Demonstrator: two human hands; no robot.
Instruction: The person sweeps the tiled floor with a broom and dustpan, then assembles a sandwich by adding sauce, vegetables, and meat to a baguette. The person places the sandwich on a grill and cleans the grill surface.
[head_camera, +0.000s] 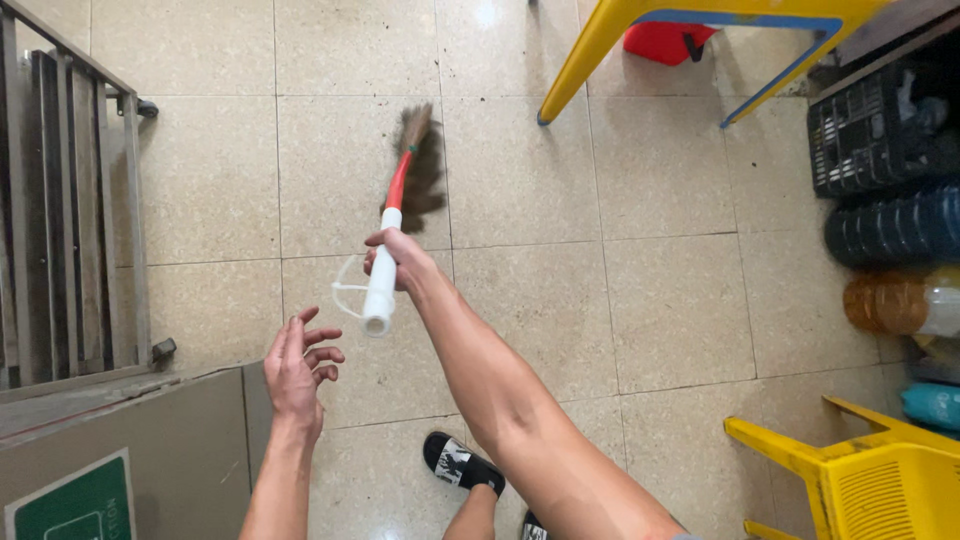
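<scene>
As the right hand (398, 258) grips it, the broom (400, 205) points bristles away, floorward.

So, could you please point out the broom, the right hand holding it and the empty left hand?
broom (398, 186): head view, on the red neck just below the bristles.
right hand (400, 258): head view, on the back of the hand gripping the white handle.
left hand (295, 365): head view, on the open palm.

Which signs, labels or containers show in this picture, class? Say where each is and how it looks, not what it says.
Green sign: bottom left, on a grey board, rectangular with white edging.
Water jugs: right edge, lying on their sides, one dark blue, one amber.
Black crate: upper right, lattice-walled, above the jugs.
No screens show.
</scene>
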